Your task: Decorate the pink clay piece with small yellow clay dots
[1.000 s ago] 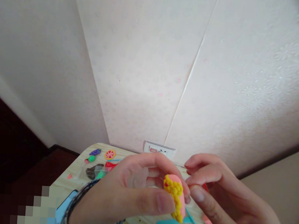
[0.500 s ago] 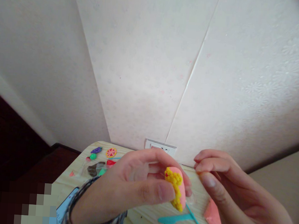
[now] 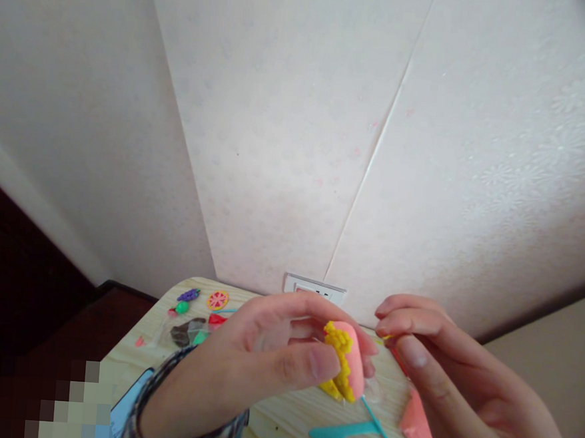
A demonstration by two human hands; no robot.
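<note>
Between thumb and fingers, my left hand (image 3: 272, 364) grips a pink clay piece (image 3: 356, 363) whose near side is covered with small yellow clay lumps (image 3: 343, 366). My right hand (image 3: 466, 384) is a short way to the right, thumb and fingertips pinched on a tiny yellow bit (image 3: 387, 336), probably clay. The two hands do not touch. Under them lie a turquoise plastic knife (image 3: 338, 431) and a thin blue stick (image 3: 383, 427). A pink pack (image 3: 418, 421) is partly hidden behind my right hand.
On the wooden table (image 3: 132, 358) at left are purple clay grapes (image 3: 188, 295), a fruit-slice piece (image 3: 217, 300), a green ball (image 3: 181, 307), bagged grey clay (image 3: 187, 332) and a red piece (image 3: 216, 320). A phone (image 3: 132, 395) lies by my left sleeve. Behind stands a wall with a socket (image 3: 337, 293).
The clay piece has turned slightly in my left hand, showing more pink. My right thumb has drawn back a little from the fingertips, and a yellow bit now shows there.
</note>
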